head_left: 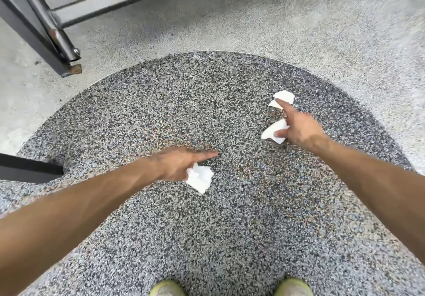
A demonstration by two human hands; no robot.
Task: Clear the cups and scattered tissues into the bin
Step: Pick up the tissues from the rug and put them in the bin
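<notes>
I see a speckled round tabletop (230,226). My left hand (181,164) has its fingers clamped on a tissue (200,178), forefinger pointing out. My right hand (299,130) pinches a second tissue (274,132), its forefinger touching a third tissue (286,97) lying near the far edge.

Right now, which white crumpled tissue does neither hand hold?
The far white crumpled tissue at the right index fingertip; the left hand and right hand each grip another.

No legible txt, labels or nos anywhere in view
</notes>
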